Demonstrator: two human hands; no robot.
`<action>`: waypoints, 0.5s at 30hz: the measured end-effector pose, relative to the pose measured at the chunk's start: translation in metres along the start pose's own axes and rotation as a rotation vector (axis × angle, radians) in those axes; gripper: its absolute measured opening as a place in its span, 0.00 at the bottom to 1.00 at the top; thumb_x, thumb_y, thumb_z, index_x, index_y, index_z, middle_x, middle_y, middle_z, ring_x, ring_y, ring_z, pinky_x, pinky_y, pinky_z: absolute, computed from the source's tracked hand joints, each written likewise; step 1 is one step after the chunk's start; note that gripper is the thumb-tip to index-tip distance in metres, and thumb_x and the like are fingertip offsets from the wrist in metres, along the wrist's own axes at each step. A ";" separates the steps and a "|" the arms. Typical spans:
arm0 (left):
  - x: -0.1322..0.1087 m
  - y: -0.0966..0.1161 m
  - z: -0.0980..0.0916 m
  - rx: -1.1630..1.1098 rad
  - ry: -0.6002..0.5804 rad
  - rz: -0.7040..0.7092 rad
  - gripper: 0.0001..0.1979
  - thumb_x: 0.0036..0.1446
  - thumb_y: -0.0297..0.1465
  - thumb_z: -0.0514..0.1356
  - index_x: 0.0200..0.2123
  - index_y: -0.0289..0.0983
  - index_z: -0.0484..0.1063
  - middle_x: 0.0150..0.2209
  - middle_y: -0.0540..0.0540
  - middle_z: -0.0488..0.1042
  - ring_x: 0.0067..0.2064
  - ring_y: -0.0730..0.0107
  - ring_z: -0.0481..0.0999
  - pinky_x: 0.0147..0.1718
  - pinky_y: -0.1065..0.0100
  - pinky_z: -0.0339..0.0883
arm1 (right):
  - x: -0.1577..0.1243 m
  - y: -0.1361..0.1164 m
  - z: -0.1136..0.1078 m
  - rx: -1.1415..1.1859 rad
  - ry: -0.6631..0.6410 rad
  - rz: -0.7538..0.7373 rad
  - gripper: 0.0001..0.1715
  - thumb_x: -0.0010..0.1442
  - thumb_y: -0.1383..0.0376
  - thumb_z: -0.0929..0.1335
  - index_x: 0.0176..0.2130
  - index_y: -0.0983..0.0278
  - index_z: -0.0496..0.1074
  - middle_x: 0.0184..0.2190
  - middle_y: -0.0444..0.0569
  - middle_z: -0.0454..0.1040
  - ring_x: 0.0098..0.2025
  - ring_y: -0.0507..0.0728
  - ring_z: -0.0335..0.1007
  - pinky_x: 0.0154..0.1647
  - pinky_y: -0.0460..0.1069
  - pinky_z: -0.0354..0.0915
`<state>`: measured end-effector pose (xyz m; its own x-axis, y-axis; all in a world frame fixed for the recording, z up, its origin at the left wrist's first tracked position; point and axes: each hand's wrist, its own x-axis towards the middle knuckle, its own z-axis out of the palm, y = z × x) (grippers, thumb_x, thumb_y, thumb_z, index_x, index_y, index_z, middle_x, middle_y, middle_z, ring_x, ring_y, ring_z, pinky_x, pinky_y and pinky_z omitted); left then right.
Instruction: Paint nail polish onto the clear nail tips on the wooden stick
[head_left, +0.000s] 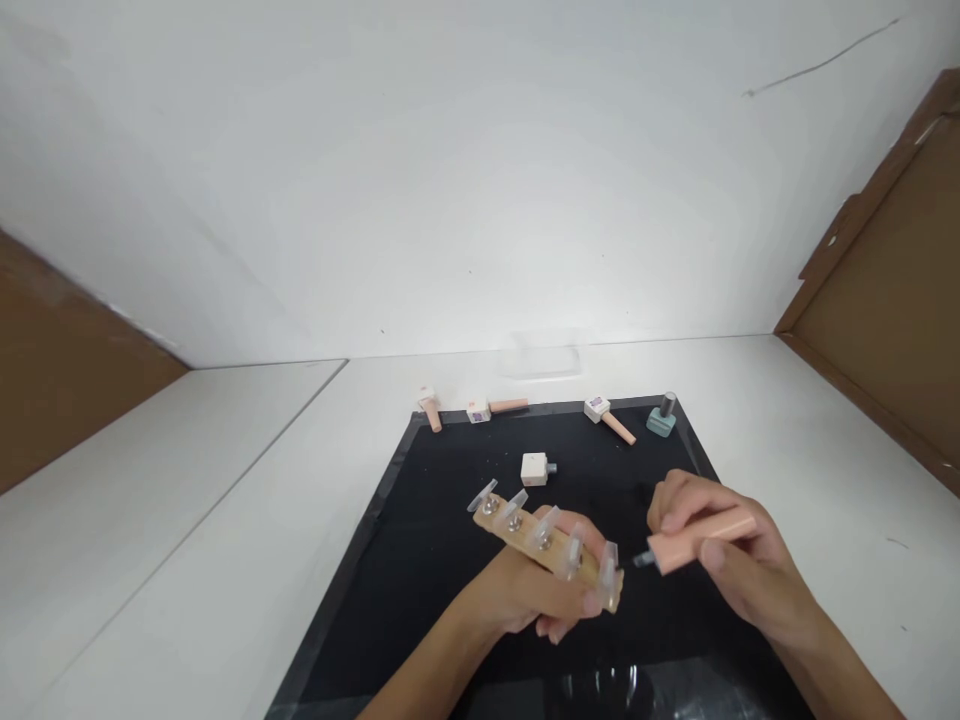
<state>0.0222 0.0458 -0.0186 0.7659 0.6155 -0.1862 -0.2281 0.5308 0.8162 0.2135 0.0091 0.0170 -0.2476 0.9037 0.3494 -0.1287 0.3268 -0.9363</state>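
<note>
My left hand (536, 590) is closed around a wooden strip (564, 556) that carries a row of several clear false nails (549, 522) on small metal mounts. The strip slants down to the right. In my right hand (739, 545) is a nail polish brush (694, 541) with a thick peach cap, gripped between thumb and fingers. Its bristles point left, close to the nail at the strip's right end; I cannot tell whether they touch. Beyond my left hand, a white nail polish bottle (534, 469) lies on its side, its cap off and its neck to the right.
Capped peach-and-white polish bottles (478, 411) lie along the far edge of the black mat (450, 560), with a teal bottle (661, 421) upright at the right. A clear plastic tray (546, 361) sits behind them near the white wall. Brown boards (885, 270) stand at both sides.
</note>
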 end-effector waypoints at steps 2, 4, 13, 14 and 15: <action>0.001 -0.001 -0.002 0.035 0.002 -0.001 0.21 0.29 0.38 0.74 0.25 0.31 0.73 0.16 0.53 0.71 0.09 0.86 0.58 0.05 0.83 0.50 | -0.001 0.000 0.001 0.016 -0.065 0.014 0.12 0.61 0.53 0.66 0.34 0.58 0.73 0.25 0.44 0.63 0.26 0.54 0.59 0.26 0.49 0.56; 0.001 -0.004 -0.006 0.087 -0.001 -0.021 0.22 0.28 0.39 0.74 0.25 0.31 0.73 0.16 0.54 0.71 0.09 0.86 0.60 0.05 0.82 0.52 | -0.001 -0.001 0.002 -0.010 -0.078 0.024 0.11 0.61 0.55 0.66 0.34 0.57 0.72 0.25 0.43 0.64 0.26 0.53 0.59 0.26 0.48 0.55; 0.001 -0.006 -0.013 0.246 -0.049 -0.042 0.23 0.31 0.42 0.72 0.27 0.32 0.73 0.16 0.54 0.69 0.11 0.85 0.60 0.07 0.82 0.53 | 0.002 -0.003 0.004 -0.060 -0.072 -0.021 0.11 0.62 0.55 0.65 0.33 0.57 0.72 0.23 0.42 0.65 0.25 0.53 0.59 0.25 0.48 0.56; 0.001 -0.005 -0.012 0.262 -0.056 -0.040 0.22 0.32 0.42 0.72 0.26 0.31 0.73 0.16 0.54 0.68 0.11 0.85 0.60 0.08 0.82 0.52 | 0.002 -0.003 0.004 -0.070 -0.089 -0.016 0.11 0.62 0.56 0.65 0.32 0.57 0.72 0.22 0.42 0.65 0.24 0.53 0.59 0.24 0.47 0.56; 0.001 -0.004 -0.012 0.279 -0.060 -0.036 0.22 0.32 0.42 0.71 0.26 0.31 0.73 0.15 0.54 0.68 0.12 0.85 0.60 0.08 0.82 0.53 | 0.002 -0.003 0.004 -0.086 -0.086 -0.010 0.11 0.63 0.56 0.65 0.33 0.58 0.72 0.23 0.42 0.65 0.24 0.52 0.59 0.24 0.47 0.56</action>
<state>0.0167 0.0507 -0.0285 0.8064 0.5592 -0.1923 -0.0319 0.3659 0.9301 0.2099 0.0090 0.0210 -0.3290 0.8743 0.3567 -0.0493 0.3614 -0.9311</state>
